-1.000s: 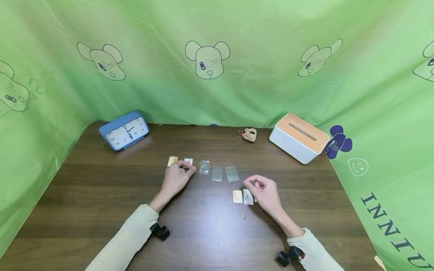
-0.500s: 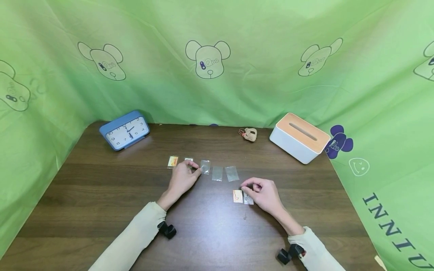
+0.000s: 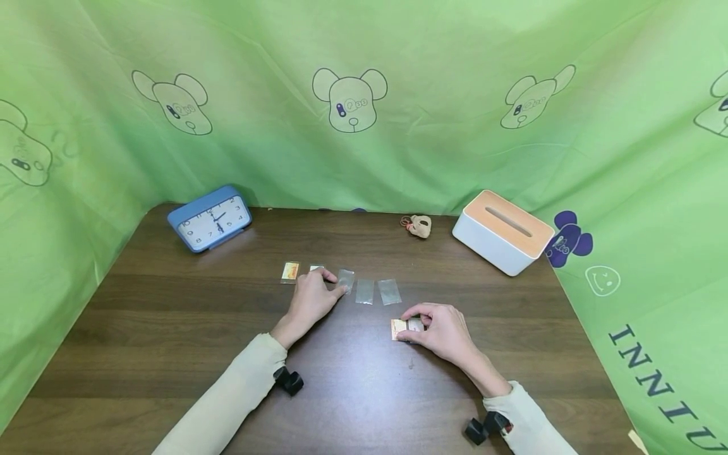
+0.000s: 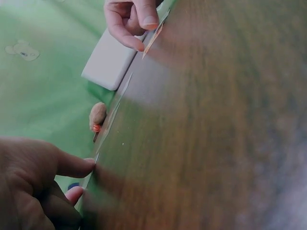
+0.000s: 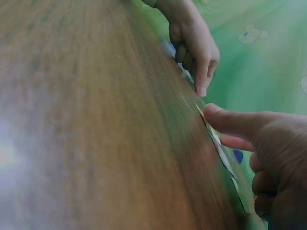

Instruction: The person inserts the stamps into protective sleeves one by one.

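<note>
In the head view my left hand (image 3: 309,300) has its thumb and index finger at the near-left edge of a small clear plastic bag (image 3: 347,277), the leftmost of 3 lying in a row. Thumb and forefinger of my right hand (image 3: 446,332) curl about the top and bottom edges of a small orange-and-white picture card (image 3: 396,328). A grey-and-white card (image 3: 417,324) lies partly hidden beneath that hand. Seen from the left wrist, the orange card (image 4: 154,39) stands at the right fingertips; the right wrist view shows the right thumb close over the cards.
Left of the bags lie an orange card in a clear bag (image 3: 290,272) and a white one (image 3: 316,268), partly covered by the left hand. Two clear bags, one (image 3: 364,292) and another (image 3: 389,292), lie between the hands. Behind are a blue clock (image 3: 209,219), brown trinket (image 3: 419,226) and tissue box (image 3: 500,234).
My left hand has moved right, from the bagged white card to the clear bag, which has tilted slightly. My right hand has shifted left and down onto the orange card.
</note>
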`<state>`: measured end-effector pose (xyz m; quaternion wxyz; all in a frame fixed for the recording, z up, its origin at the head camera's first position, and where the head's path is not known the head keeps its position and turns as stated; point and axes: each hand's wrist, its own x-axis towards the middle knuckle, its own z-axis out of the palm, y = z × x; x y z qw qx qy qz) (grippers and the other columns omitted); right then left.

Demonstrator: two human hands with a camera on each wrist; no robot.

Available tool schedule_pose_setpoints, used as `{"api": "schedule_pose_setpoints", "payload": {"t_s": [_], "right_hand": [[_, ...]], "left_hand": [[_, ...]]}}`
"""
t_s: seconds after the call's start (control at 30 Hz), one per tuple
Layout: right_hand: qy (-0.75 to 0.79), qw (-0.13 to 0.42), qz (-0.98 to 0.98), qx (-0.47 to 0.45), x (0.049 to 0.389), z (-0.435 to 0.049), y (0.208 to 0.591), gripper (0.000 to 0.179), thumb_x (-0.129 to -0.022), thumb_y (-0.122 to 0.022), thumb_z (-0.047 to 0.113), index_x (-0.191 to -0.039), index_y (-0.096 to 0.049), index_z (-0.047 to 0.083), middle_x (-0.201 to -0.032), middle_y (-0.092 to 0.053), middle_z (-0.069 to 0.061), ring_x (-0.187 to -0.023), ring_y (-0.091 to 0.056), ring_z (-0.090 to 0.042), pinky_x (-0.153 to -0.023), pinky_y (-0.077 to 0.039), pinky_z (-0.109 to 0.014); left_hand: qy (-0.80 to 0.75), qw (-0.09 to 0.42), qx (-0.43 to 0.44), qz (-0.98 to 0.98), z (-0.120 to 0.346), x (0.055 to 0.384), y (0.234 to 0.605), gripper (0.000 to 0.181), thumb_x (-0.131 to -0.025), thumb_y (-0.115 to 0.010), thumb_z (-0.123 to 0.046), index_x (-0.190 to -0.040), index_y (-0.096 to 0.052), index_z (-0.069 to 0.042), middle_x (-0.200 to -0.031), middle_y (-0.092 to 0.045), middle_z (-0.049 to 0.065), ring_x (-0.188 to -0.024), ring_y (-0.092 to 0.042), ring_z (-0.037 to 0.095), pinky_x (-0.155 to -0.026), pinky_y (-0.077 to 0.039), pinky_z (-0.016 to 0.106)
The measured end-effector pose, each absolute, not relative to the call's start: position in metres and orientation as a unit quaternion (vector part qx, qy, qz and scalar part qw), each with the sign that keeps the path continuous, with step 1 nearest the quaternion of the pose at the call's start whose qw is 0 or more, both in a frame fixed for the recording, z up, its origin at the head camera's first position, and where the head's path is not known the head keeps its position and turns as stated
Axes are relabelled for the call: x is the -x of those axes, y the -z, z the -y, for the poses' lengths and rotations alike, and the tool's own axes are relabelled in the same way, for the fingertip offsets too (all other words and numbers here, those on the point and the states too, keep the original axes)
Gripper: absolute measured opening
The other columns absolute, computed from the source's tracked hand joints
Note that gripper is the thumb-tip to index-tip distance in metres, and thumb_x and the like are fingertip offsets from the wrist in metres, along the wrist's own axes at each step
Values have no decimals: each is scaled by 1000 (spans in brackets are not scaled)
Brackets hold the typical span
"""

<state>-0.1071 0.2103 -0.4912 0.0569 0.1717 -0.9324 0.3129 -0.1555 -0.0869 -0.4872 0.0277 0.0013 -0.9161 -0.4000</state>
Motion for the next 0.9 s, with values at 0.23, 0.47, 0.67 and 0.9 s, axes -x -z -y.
{"api": "schedule_pose_setpoints", "payload": {"t_s": [0.23, 0.47, 0.67, 0.9], "right_hand": [[-307, 48, 936, -164, 106, -209, 490, 33, -68, -107, 39, -89, -83, 30, -63, -26, 21, -61, -21, 2, -57, -18, -25], [-317, 47, 933, -163, 106, -208, 492, 34, -69, -107, 36, -89, -80, 31, -66, -25, 22, -62, -22, 2, -57, -19, -25], [-329, 44, 930, -159, 105, -207, 491, 31, -75, -104, 30, -89, -77, 30, -65, -27, 22, -61, -24, 2, -57, -22, -24], [-343, 40, 924, -164, 105, -207, 491, 27, -82, -100, 25, -85, -74, 30, -64, -27, 21, -59, -23, 2, -57, -23, -24]], "left_hand": [[399, 8, -2, 917, 91, 148, 485, 26, -88, -94, -21, -101, -80, -4, -57, -53, -4, -59, -49, 14, -62, -46, 35], [405, 26, 34, 913, 104, 144, 500, 20, -87, -90, -21, -98, -81, -7, -57, -53, -6, -56, -49, 11, -55, -41, 31], [410, 26, 48, 910, 110, 139, 504, 12, -88, -89, -17, -95, -82, -11, -54, -51, -8, -54, -47, 10, -53, -41, 33], [414, 18, 29, 909, 110, 133, 497, 27, -88, -91, -26, -103, -78, -8, -57, -51, -7, -54, -48, 11, -54, -41, 33]]}}
